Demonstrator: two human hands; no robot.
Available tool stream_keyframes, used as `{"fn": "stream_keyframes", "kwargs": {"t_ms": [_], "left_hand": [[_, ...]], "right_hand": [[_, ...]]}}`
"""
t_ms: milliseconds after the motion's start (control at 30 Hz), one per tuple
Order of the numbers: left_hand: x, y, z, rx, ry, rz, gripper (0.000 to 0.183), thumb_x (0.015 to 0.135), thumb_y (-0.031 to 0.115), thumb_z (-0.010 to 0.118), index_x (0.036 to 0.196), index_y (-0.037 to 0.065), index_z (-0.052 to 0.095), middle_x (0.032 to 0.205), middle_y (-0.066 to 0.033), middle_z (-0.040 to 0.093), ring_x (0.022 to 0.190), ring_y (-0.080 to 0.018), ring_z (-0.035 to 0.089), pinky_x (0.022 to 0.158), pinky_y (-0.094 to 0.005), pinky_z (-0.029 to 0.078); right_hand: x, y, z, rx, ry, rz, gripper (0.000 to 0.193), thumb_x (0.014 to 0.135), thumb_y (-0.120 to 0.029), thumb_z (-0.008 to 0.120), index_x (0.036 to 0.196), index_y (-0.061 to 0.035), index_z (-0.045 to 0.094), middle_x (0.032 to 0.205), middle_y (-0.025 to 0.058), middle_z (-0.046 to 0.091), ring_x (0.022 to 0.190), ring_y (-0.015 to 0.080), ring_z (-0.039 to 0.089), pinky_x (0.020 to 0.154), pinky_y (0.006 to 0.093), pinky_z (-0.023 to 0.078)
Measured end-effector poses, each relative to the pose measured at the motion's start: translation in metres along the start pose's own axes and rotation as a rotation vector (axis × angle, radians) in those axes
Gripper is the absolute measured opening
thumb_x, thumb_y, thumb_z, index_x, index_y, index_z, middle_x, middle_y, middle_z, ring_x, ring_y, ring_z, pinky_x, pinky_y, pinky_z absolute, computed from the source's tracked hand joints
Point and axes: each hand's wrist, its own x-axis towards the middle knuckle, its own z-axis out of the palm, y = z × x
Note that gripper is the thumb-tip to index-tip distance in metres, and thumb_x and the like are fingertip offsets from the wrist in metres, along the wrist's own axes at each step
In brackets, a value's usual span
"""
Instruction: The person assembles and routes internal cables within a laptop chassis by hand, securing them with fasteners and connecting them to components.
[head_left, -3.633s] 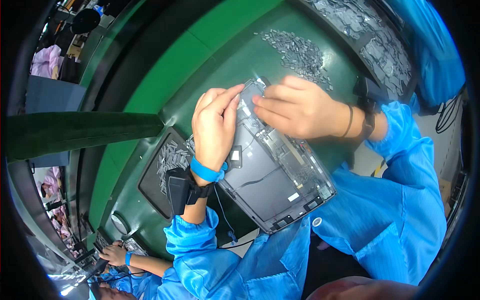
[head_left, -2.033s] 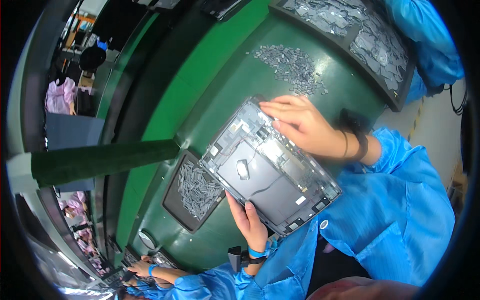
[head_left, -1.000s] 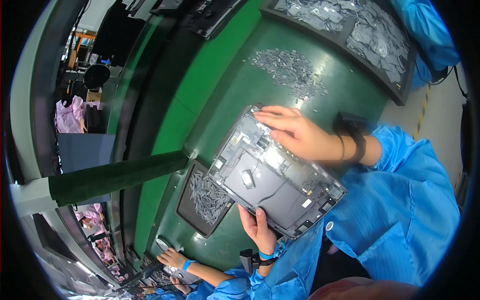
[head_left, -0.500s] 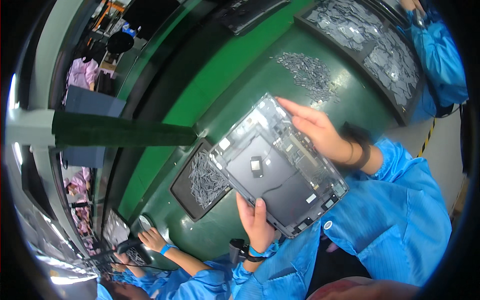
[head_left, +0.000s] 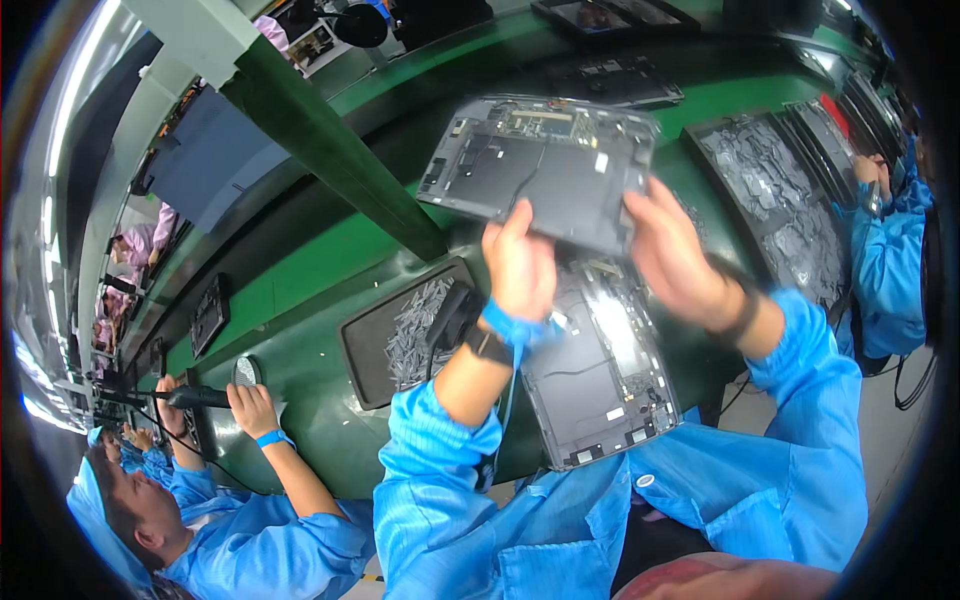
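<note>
I hold an opened tablet housing point(head_left: 575, 190) over the table, tilted, with its inner side showing a circuit board and a dark cable. My left hand point(head_left: 520, 270) grips its near edge, thumb over the rim. At the right corner my right hand point(head_left: 680, 255) is closed on it, slightly blurred. Beneath them, a second opened tablet housing point(head_left: 585, 385) lies at the table's near edge against my blue smock, its far end partly hidden by the held one. A blue band and a dark strap circle my left wrist; a dark strap is on the right.
A dark tray point(head_left: 362, 355) of small grey strips sits left of my hands. On the right is a divided tray point(head_left: 745, 240) of flat grey pieces. A green post point(head_left: 340, 165) rises beyond. Another device point(head_left: 625, 85) lies farther back. Co-workers flank me; the left one holds a black power screwdriver point(head_left: 205, 398).
Earlier one housing was in my hands near my body; now one is held farther out and another lies below it. My left hand has moved farther out. The view has shifted.
</note>
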Motion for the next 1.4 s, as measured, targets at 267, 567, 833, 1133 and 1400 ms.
{"fn": "stream_keyframes", "kwargs": {"t_ms": [267,567,833,1133,1400], "left_hand": [[-0.006,0.028,-0.009,0.308,-0.029,-0.129,0.045,0.094,0.01,0.053,0.134,-0.005,0.038,0.126,-0.018,0.053,0.116,-0.0282,0.053,0.101,-0.0411,0.044],[-0.07,0.061,-0.038,0.347,-0.033,-0.27,0.034,0.094,0.009,0.052,0.126,-0.001,0.046,0.115,-0.0162,0.06,0.101,-0.0257,0.06,0.087,-0.0355,0.049],[-0.091,0.065,-0.056,0.232,-0.031,-0.306,0.022,0.094,0.006,0.051,0.115,0.001,0.054,0.107,-0.016,0.062,0.094,-0.0258,0.062,0.082,-0.035,0.05],[-0.08,0.051,-0.041,0.214,-0.058,-0.377,0.022,0.093,0.007,0.052,0.114,0.002,0.053,0.105,-0.014,0.062,0.092,-0.0251,0.062,0.081,-0.0344,0.051],[-0.023,0.022,-0.013,0.072,-0.149,-0.539,0.024,0.092,0.006,0.053,0.116,0.005,0.053,0.11,-0.0121,0.062,0.097,-0.0253,0.063,0.083,-0.0347,0.054]], "right_hand": [[0.204,0.046,-0.058,-0.101,-0.017,0.232,0.007,0.087,-0.006,0.049,0.089,-0.0067,0.056,0.083,0.0027,0.057,0.08,0.0178,0.056,0.073,0.039,0.048],[0.292,0.124,-0.02,-0.56,0.094,0.22,0.024,0.089,-0.019,0.052,0.101,0.0002,0.063,0.094,0.0102,0.063,0.09,0.0263,0.055,0.081,0.0373,0.043],[0.328,-0.047,-0.157,-2.119,0.355,-0.078,0.027,0.082,-0.025,0.058,0.1,-0.0091,0.072,0.103,0.0161,0.069,0.098,0.0322,0.067,0.082,0.0422,0.054],[0.306,-0.055,-0.217,-1.826,0.482,0.173,0.042,0.079,-0.035,0.065,0.108,-0.0042,0.068,0.114,0.0174,0.066,0.107,0.0357,0.062,0.091,0.0435,0.05],[0.237,-0.079,-0.164,-0.332,0.253,0.207,0.012,0.082,-0.003,0.063,0.092,0.0027,0.06,0.076,0.0102,0.062,0.074,0.0217,0.064,0.071,0.0426,0.058]]}}
